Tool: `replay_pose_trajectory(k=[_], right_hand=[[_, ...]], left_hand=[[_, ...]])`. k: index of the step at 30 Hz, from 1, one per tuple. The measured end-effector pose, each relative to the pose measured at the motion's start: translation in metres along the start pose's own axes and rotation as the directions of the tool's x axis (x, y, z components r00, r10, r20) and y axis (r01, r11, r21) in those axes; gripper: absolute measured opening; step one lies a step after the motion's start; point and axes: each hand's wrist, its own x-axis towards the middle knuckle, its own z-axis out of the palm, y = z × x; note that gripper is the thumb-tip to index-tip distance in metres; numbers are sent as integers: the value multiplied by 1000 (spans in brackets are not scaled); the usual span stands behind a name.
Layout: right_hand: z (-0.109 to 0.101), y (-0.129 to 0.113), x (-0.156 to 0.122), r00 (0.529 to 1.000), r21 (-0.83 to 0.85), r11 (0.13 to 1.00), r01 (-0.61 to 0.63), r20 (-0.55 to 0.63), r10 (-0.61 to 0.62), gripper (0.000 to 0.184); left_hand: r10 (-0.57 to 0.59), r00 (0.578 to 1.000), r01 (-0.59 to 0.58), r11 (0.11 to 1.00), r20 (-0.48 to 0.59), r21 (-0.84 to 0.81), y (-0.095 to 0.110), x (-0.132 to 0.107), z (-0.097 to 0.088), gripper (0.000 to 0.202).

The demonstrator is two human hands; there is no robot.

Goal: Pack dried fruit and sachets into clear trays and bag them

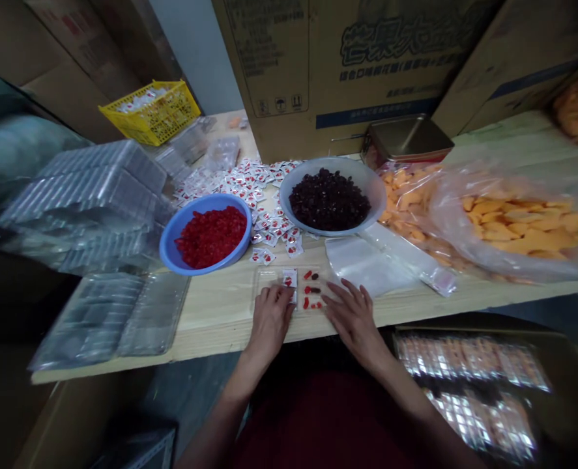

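Observation:
A clear plastic tray point(264, 279) lies at the table's front edge, between my hands. Two small white packets with red print point(289, 277) sit in its left half, the lower one partly hidden by my fingers. My left hand point(272, 316) reaches over that half, thumb and fingers drawn together on the lower packet. In the right half are small red pieces point(307, 275) and dark pieces point(315, 277), set out in rows. My right hand point(353, 319) rests at the tray's right edge, fingers spread, holding nothing.
Behind stand a blue bowl of red pieces point(165, 251) and a pale bowl of dark raisin-like pieces point(374, 195), with loose packets point(240, 182) around. Stacked clear trays point(98, 182) are left; bags of orange slices point(528, 225) right. Cardboard boxes point(289, 137) wall the back.

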Motion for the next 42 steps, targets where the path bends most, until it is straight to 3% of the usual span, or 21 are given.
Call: replay_pose_trajectory(k=[3,7,9,13,20,28,37,42], right_hand=[[17,-6,2,993,-25,996,88,84,-86,34],[30,-2,1,991,-50,993,102,90,-97,38],[31,3,-1,989,-48,992,117,95,-112,42],[30,8,-3,986,-41,990,136,104,-131,47],[24,0,-3,991,-39,992,117,75,-114,50],[31,-8,2,985,-55,987,148,99,-142,42],[41,3,4,988,-59,988,140,75,-136,42],[39,13,-1,977,-10,982,187,105,-185,45]], left_hand=[[6,1000,-7,996,-6,-84,-2,1,5,24],[-11,995,-18,952,-95,-307,-12,-5,6,27],[-42,991,-2,944,-124,-330,-18,-10,4,27],[-50,991,20,973,-124,-228,-24,-18,2,20],[-82,979,44,979,-188,-197,-10,-15,-6,23],[-55,994,66,990,-97,121,-7,-21,-2,38],[19,998,-11,993,-62,118,-11,-24,-2,34],[6,1000,-5,998,-22,65,-1,-33,-2,36]])
